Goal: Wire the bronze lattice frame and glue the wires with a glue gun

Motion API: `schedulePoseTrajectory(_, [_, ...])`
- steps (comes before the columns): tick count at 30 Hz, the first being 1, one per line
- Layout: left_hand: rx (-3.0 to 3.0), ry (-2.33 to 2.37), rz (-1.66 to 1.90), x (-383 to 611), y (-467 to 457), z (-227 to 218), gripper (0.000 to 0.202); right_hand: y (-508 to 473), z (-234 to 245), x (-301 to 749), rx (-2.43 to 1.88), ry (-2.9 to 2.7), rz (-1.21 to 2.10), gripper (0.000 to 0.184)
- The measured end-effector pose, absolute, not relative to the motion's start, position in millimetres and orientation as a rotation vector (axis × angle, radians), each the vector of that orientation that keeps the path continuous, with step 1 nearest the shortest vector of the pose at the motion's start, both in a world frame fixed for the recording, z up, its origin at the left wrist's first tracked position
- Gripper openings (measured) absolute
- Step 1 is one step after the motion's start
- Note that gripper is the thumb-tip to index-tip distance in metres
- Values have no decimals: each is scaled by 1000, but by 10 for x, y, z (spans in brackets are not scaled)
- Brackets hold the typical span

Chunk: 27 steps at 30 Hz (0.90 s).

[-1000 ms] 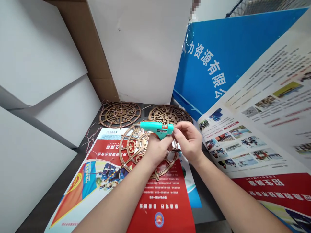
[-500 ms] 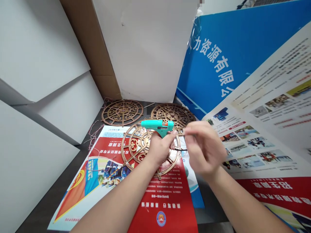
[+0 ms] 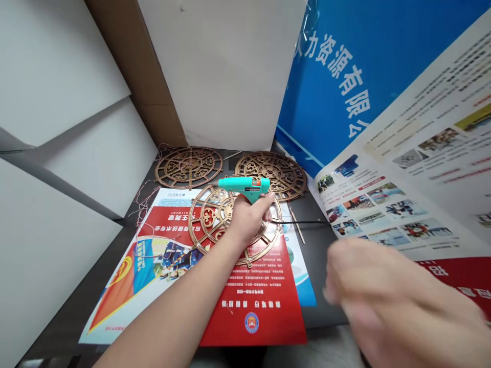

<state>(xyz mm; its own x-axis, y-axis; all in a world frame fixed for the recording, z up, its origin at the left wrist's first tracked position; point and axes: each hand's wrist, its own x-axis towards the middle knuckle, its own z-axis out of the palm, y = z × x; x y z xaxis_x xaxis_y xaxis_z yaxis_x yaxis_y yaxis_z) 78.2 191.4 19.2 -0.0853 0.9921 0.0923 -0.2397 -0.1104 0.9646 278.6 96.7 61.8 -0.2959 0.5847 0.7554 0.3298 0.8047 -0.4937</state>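
Teal hot glue gun held above the near copper-coloured fretwork disc, its long axis running almost level across the view, nozzle toward the left, rear end toward the right, handle dropping into the left hand, with fingers closed firmly round it. Any contact between nozzle and disc impossible to tell from this angle. That disc flat on a red printed poster, partly covered by the hand, with no glue bead showing on its visible bars and nothing fixed to it as far as can be seen. Second fretwork disc and third fretwork disc flat on the dark tabletop beyond, apart from each other and unstacked, so three separate pieces and no joined assembly in view. Thin black rod just right of the near disc, lying level toward a large printed brochure, crossing a pale wooden stick; pinkish threads trailing beside the poster's left edge. Right hand low at the right, blurred, fingers loosely bunched, its grip impossible to tell, well apart from the gun
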Motion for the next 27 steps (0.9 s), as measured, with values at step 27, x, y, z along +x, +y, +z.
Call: schedulePoseTrajectory(27, [1076, 936, 1458, 753, 1989, 76, 42, 1700, -88, 3048, -1766, -2183, 348, 21])
